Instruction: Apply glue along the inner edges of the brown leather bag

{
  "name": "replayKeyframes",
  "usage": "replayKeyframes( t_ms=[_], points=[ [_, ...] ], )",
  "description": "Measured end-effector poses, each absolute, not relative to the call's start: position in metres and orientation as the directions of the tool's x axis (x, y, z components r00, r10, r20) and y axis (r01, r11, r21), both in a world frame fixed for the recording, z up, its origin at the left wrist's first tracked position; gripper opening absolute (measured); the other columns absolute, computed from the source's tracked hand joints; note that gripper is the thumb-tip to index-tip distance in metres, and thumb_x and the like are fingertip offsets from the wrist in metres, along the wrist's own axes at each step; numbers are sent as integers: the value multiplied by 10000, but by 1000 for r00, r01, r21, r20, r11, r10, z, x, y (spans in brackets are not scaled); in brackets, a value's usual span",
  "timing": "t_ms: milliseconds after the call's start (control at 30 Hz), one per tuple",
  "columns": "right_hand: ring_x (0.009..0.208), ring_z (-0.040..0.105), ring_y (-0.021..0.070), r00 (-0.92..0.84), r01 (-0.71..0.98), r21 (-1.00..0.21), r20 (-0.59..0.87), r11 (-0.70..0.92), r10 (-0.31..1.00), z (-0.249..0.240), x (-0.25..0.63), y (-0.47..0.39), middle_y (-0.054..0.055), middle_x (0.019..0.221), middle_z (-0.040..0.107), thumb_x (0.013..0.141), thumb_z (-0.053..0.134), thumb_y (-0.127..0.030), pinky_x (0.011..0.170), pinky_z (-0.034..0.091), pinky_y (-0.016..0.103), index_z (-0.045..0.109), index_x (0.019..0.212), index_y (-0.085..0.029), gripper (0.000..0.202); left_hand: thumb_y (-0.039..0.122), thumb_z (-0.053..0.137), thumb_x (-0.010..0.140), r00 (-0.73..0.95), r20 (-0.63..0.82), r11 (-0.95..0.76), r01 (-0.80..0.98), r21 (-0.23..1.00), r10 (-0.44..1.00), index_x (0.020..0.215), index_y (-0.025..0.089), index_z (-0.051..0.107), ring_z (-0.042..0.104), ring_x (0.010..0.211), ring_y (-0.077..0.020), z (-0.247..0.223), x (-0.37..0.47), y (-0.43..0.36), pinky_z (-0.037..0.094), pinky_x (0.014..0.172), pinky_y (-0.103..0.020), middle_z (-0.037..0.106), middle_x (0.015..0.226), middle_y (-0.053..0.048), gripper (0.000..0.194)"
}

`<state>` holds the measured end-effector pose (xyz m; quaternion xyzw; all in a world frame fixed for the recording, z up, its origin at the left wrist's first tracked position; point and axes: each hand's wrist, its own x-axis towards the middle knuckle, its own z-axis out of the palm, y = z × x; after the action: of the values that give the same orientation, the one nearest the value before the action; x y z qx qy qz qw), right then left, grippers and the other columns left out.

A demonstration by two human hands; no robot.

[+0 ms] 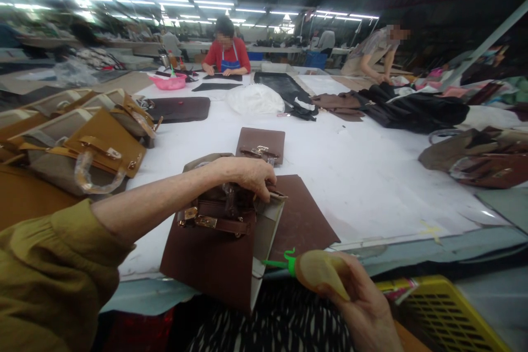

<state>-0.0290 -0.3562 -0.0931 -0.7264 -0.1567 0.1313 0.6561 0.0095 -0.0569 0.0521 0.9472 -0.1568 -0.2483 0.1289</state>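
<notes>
A brown handbag (pixel 208 264) with gold-toned hardware lies tilted at the table's near edge, its pale inner side facing right. My left hand (pixel 253 176) reaches over it, fingers closed on its upper right edge. In my right hand (pixel 365 302) is a squeeze bottle (pixel 319 270) of yellowish liquid, held sideways. Its green nozzle (pixel 282 263) points left, with the tip at the handbag's pale side; whether it touches I cannot tell. Under and beside the bag lies a flat brown panel (pixel 303 214). Just beyond sits a brown flap piece (pixel 262 140) with a clasp.
Tan handbags (pixel 99 143) crowd the left side, and another brown handbag (pixel 490 162) rests at right. A yellow plastic basket (pixel 449 308) stands below the table edge. Farther back are a pink basin (pixel 169 82), dark material (pixel 416 107) and two people at work.
</notes>
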Motion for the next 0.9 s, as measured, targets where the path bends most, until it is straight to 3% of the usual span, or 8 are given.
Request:
replayKeyframes(
  t_ms=[167,400,500,633,767,900],
  points=[
    [862,636,229,956,80,-994,57,-71,289,-62,-22,-349,58,975,686,646,765,-380,724,535,244,587,1005,-203,438,375,559,676,838,-412,-916,-229,330,-358,745,187,606,477,546,-124,58,6,-58,322,478,-246,567,623,17,206],
    [906,635,223,938,72,-992,33,-102,344,-64,-21,-353,54,1023,677,683,744,-390,770,528,257,547,1073,-207,474,337,564,669,846,-418,-926,-207,317,-332,727,194,600,454,501,-115,72,-3,-65,288,438,-242,524,564,32,158],
    [887,632,233,951,39,-994,5,-103,310,-81,-32,-350,48,979,683,611,778,-419,798,513,270,573,1034,-195,520,310,572,660,885,-352,-941,-221,256,-304,701,193,596,442,508,-112,84,-7,-68,273,442,-247,511,572,31,126],
    [895,614,207,971,-27,-999,-31,-17,236,-85,-37,-346,21,990,675,645,757,-412,748,515,232,571,1038,-220,475,298,578,692,932,-210,-954,-276,117,-296,684,190,558,446,565,-115,110,-17,-76,276,484,-254,515,648,21,111],
    [865,605,220,967,-53,-999,-51,2,251,-75,-24,-351,51,985,662,671,741,-442,650,546,238,532,1081,-198,522,311,572,767,954,-157,-966,-258,-3,-255,776,204,546,492,647,-146,129,-30,-82,304,532,-265,545,725,4,111],
    [870,590,241,972,-68,-997,-60,29,229,-71,-10,-353,65,1003,634,687,724,-462,623,563,269,519,1085,-188,525,349,553,812,966,-94,-967,-247,-64,-240,894,203,522,549,725,-202,115,-38,-83,350,585,-294,584,808,-28,170]
  ],
)
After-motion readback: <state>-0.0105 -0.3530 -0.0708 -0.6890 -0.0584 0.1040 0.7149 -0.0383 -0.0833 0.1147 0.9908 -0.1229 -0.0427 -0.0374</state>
